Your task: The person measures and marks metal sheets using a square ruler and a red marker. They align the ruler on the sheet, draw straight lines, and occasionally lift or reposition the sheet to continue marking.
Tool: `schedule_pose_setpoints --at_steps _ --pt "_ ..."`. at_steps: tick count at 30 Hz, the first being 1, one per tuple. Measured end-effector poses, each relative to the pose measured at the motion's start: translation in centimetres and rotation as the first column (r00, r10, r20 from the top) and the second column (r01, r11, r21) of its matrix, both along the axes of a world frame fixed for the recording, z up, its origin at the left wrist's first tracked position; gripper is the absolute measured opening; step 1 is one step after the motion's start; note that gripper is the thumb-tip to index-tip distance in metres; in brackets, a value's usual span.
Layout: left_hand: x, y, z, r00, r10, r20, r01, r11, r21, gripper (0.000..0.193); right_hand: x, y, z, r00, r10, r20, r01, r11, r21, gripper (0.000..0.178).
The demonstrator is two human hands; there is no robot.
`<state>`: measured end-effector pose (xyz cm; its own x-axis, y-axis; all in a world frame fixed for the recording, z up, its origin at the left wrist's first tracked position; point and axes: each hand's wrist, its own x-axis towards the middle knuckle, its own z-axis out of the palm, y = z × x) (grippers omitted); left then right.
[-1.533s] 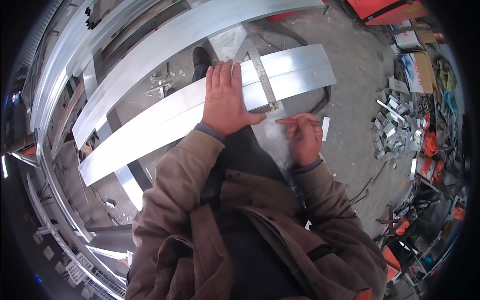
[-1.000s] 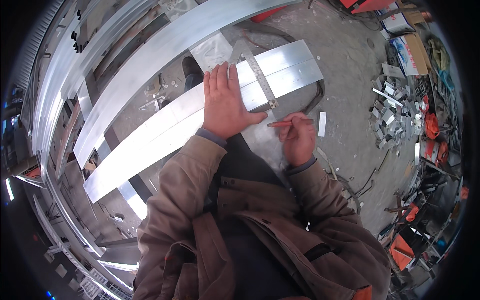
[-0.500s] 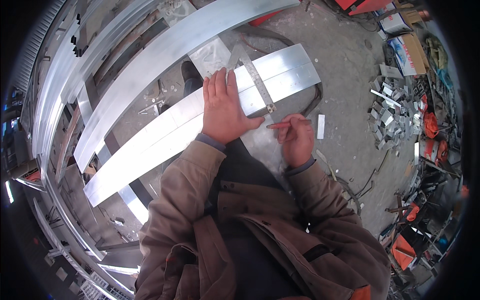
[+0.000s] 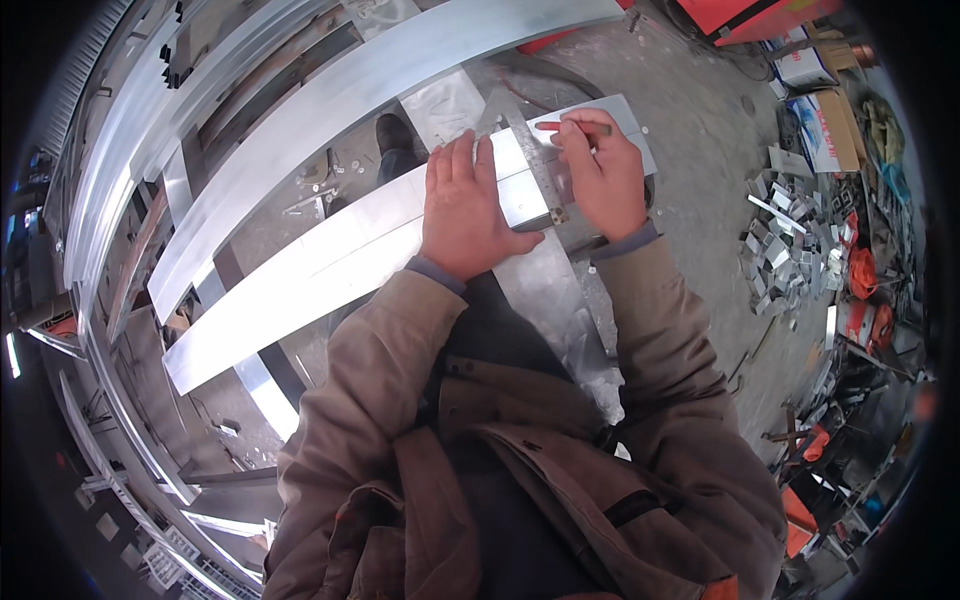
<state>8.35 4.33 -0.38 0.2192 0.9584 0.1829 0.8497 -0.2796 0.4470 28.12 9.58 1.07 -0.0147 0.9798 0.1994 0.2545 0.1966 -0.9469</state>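
Note:
A long, silvery metal profile [image 4: 330, 245] with a thin line along its length lies diagonally in front of me. My left hand [image 4: 462, 210] rests flat on it, thumb stretched out to the right. Just right of that hand, a metal square [image 4: 541, 175] lies across the profile, its marked blade reaching the near edge. My right hand [image 4: 605, 180] is over the profile right of the blade, fingers closed round a red pen or pencil [image 4: 592, 128]. The pen's tip points left, close to the blade; whether it touches the metal I cannot tell.
A second long curved metal profile [image 4: 300, 140] lies beyond, with more lengths at the far left. A flat metal support [image 4: 545, 300] runs under the near profile. Offcuts [image 4: 780, 245] are heaped on the floor at right, near cardboard boxes [image 4: 828, 130]. A shoe [image 4: 392, 135] shows between the profiles.
My right hand has moved away from me with the red pen, from the near edge to over the profile beside the blade. My left hand stays flat on the metal.

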Motion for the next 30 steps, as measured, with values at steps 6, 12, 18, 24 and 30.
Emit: schedule_pose_setpoints --at_steps 6,12,18,24,30 --pt "0.0 0.1 -0.1 1.0 -0.003 0.0 0.003 0.999 0.035 0.127 -0.6 2.0 -1.9 0.988 -0.011 0.156 0.008 1.0 0.021 0.022" --pt "0.0 0.0 -0.3 1.0 -0.001 0.013 0.0 0.999 0.042 0.126 -0.7 2.4 -2.1 0.997 0.009 0.074 -0.006 0.999 -0.044 0.022" --pt "0.0 0.0 -0.1 1.0 -0.004 0.004 0.004 0.999 0.051 0.126 0.5 4.4 -1.5 0.981 0.14 0.135 -0.125 0.985 -0.117 0.018" --pt "0.0 0.1 -0.1 1.0 -0.002 -0.01 0.003 0.999 0.037 0.126 1.1 6.1 0.4 0.915 0.266 0.302 -0.216 0.958 -0.19 0.024" --pt "0.1 0.1 0.1 1.0 -0.007 -0.013 0.008 0.999 0.034 0.127 2.3 3.5 1.0 0.913 0.266 0.309 -0.211 0.957 -0.2 0.023"
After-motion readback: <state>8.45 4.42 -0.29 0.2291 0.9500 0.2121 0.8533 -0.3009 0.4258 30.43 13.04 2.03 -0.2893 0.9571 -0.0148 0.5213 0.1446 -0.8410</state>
